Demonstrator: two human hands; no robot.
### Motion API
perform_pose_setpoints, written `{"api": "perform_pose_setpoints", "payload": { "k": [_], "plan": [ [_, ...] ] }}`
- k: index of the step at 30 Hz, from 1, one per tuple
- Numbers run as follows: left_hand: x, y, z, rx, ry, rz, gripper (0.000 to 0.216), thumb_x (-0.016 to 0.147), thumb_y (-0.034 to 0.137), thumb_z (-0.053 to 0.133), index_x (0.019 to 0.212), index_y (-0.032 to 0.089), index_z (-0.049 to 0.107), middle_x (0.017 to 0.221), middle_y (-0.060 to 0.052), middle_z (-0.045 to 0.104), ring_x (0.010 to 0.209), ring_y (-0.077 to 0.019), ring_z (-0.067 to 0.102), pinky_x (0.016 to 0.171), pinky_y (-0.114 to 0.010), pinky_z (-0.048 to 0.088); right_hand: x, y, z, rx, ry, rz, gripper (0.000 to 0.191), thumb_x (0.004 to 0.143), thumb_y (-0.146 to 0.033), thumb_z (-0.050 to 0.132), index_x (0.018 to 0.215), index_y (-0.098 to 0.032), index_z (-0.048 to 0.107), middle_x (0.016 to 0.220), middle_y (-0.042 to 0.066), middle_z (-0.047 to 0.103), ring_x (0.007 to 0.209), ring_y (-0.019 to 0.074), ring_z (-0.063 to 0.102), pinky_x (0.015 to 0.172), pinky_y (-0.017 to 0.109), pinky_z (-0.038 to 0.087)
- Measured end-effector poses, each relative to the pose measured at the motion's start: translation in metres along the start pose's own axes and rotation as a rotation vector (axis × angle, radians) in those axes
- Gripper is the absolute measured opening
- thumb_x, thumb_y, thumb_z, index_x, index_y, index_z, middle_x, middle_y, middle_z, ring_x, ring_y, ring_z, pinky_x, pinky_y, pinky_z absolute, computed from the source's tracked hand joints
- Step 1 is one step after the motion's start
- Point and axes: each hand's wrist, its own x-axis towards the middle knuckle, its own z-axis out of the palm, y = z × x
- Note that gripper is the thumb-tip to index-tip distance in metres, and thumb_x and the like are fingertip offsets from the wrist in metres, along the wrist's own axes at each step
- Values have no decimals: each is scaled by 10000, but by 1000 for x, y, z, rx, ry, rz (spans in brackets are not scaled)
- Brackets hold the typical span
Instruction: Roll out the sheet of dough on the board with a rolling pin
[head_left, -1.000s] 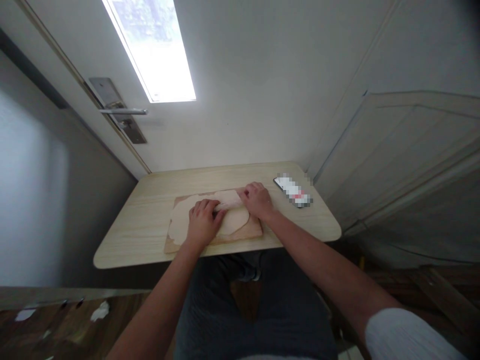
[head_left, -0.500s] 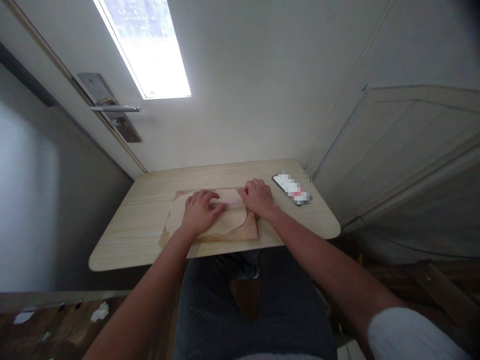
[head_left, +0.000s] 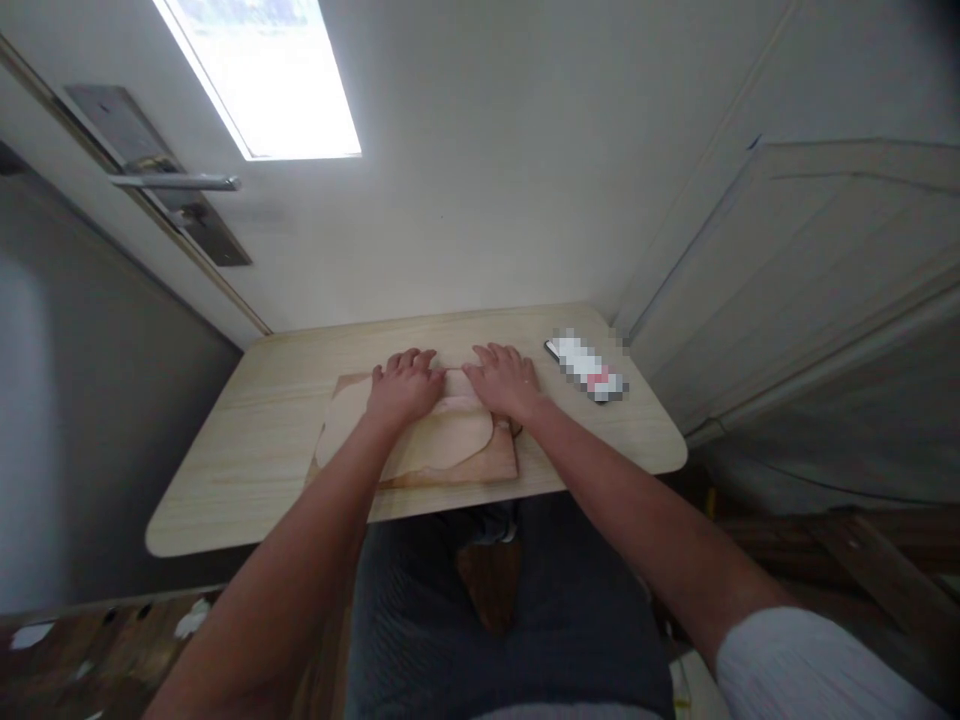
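A thin pale sheet of dough (head_left: 439,442) lies spread over a wooden board (head_left: 495,467) on a small light-wood table (head_left: 285,430). Its far edge is folded into a thicker roll (head_left: 454,390) between my hands. My left hand (head_left: 405,385) rests flat on the far part of the dough, fingers stretched forward. My right hand (head_left: 502,378) lies flat beside it on the roll, fingers spread and pointing away from me.
A phone (head_left: 589,368) lies on the table's far right corner. A white door with a metal lever handle (head_left: 176,183) and a bright glass panel stands behind the table. Panelled cupboard doors are at right. My lap is below the table's near edge.
Both hands have slid away from me over the dough roll and flattened, fingers now stretched out. The view has tilted slightly.
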Motion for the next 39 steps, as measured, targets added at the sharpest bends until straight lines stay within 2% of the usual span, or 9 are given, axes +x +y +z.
{"api": "perform_pose_setpoints", "payload": {
  "k": [8,16,26,29,33,36,39],
  "plan": [
    [-11,2,1,-4,-6,-10,522,991,483,281,1434,293,483,1522,-102,463,1385,-336,395,1088,-620,323,-17,-3,-2,-4,83,-24,514,1016,-487,370,1427,-212,509,1468,133,513,1323,330,438,1077,541,324],
    [-24,4,2,19,58,4,507,994,483,288,1414,292,498,1504,-106,483,1369,-336,413,1077,-600,332,-32,-5,-1,-6,143,-54,517,1023,-479,355,1422,-194,518,1461,122,526,1306,321,443,1084,502,304],
    [-48,14,-1,34,114,-11,463,1000,441,297,1370,293,532,1446,-97,539,1323,-329,447,1088,-587,314,-58,-8,1,-21,228,-72,465,1015,-468,387,1374,-220,549,1437,122,545,1295,337,434,1074,522,280],
    [-47,14,-3,34,96,-11,458,996,443,305,1360,289,538,1405,-100,570,1292,-331,472,1075,-587,328,-56,-7,1,-31,234,-70,470,1013,-481,394,1354,-207,564,1417,127,560,1277,333,446,1061,506,293],
    [-36,10,-1,9,81,-14,479,992,451,309,1398,283,500,1442,-112,540,1323,-338,450,1088,-633,290,-45,-5,1,-44,203,-68,471,1021,-489,366,1308,-196,598,1366,131,595,1225,311,479,1041,478,310],
    [-29,9,0,-12,108,-12,485,997,444,288,1400,276,499,1454,-106,534,1347,-335,428,1112,-647,243,-36,-5,-1,-48,179,-67,456,1022,-483,366,1256,-194,629,1291,121,637,1164,292,512,1010,444,335],
    [-27,11,-2,5,157,-33,485,997,437,276,1342,246,559,1364,-121,596,1284,-337,476,1114,-611,242,-28,-6,-4,-56,155,-54,432,1017,-474,380,1205,-200,656,1217,113,669,1120,282,535,976,421,359]
  ]
}}
